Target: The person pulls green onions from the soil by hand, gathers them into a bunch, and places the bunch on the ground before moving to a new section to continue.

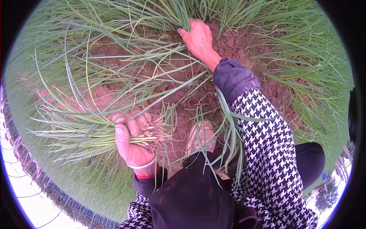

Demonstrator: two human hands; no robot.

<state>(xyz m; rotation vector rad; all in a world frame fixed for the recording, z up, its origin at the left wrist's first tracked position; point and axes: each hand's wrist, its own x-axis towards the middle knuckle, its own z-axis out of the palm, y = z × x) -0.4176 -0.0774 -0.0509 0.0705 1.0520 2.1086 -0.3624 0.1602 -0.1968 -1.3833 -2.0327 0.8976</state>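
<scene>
My left hand [133,133] is closed round a bunch of green onions [87,135], near their root end. Their pale, stringy roots [158,133] point right, and the long green leaves fan out to the left. Farther forward, my right hand [197,38] grips the lower part of a clump of green onions [182,13] standing in the soil. Its fingertips are partly hidden behind the wrist and the leaves. Several loose leaves [228,126] hang by my right sleeve and over my lap.
Reddish-brown soil [236,45] shows between the rows. Dense green onion plants [312,57] grow at the right and along the far side. My shoe [202,135] stands on the soil between my arms, just ahead of my dark-clothed knee [194,194].
</scene>
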